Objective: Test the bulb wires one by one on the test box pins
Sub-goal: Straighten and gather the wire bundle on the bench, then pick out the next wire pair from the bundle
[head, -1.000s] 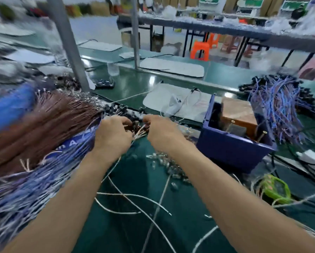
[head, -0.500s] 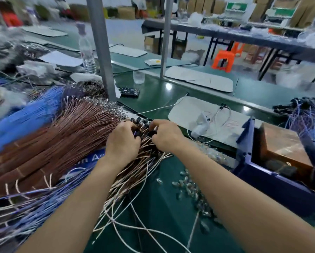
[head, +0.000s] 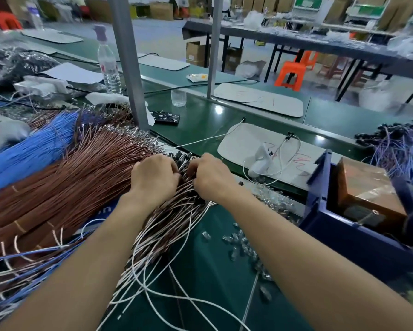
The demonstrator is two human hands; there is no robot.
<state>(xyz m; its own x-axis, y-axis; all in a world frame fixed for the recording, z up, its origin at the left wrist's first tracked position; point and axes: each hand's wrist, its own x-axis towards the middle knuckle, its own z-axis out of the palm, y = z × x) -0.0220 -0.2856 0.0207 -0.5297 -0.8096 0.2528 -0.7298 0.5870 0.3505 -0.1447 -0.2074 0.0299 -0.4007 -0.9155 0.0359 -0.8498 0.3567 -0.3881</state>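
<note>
Head view looks down at my two bare forearms reaching across the green table (head: 212, 263) to a heap of bulb wires (head: 176, 218), which lies to the left of the blue bin (head: 344, 237). My left hand (head: 154, 179) and right hand (head: 211, 179) sit close together at the far end of that heap, knuckles up. The fingers of both are curled down into the cluster of black sockets (head: 182, 158) where the wires end, gripping among them. The fingertips are buried, so I cannot tell whether either hand has one single wire picked out. From under my hands the pale and brownish leads fan toward me and loop loosely over the table. The test box (head: 365, 189), brown and wrapped in shiny film, sits inside the blue bin, well apart from both hands. Small clear bulbs (head: 239, 242) lie scattered on the table just left of the bin. Farther left of the bin, beyond the heap, lies a thick bundle of brown wires (head: 81, 177), with a bundle of blue wires (head: 33, 149) past it. Behind the bin's left corner lies a white mat (head: 239, 144), and a tangle of purple wires (head: 403, 151) lies behind the bin to its right.
</note>
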